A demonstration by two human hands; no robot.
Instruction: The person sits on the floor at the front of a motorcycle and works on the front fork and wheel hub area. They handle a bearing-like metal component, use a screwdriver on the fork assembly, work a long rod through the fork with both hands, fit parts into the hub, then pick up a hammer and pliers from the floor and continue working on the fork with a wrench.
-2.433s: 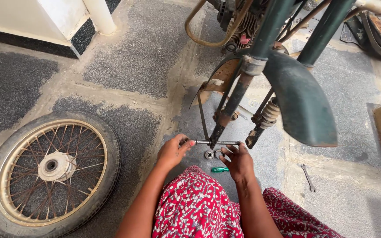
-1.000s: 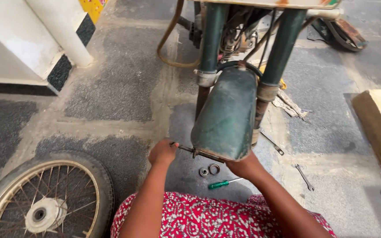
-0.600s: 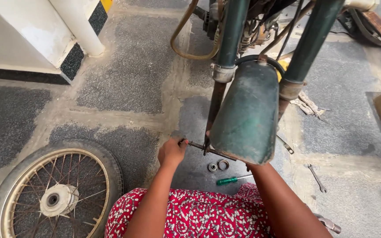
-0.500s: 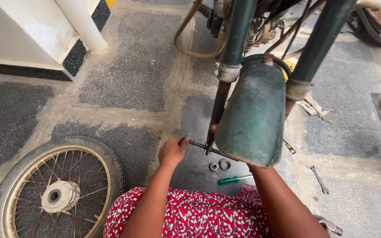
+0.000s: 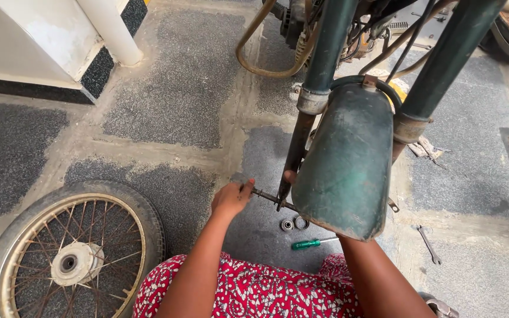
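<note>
My left hand [image 5: 232,199] is closed around the left end of a thin dark axle rod [image 5: 266,196]. The rod runs through the bottom of a motorcycle's left fork leg [image 5: 294,153]. A worn green mudguard [image 5: 349,165] hangs between the two fork legs and hides most of my right hand. Only one fingertip of my right hand [image 5: 290,175] shows beside the fork leg, and my forearm comes out below the mudguard. On the ground under the axle lie two small metal rings [image 5: 294,224] and a green-handled screwdriver [image 5: 308,242].
A removed spoked wheel with its tyre [image 5: 72,259] lies flat at the lower left. A spanner [image 5: 428,244] lies on the floor to the right. A white pillar [image 5: 110,29] and a white wall base stand at the upper left. Engine parts and a curved pipe [image 5: 260,59] sit behind the forks.
Earlier both hands showed at the axle; my view has since shifted, so the mudguard covers my right hand. My left hand stays on the rod's end.
</note>
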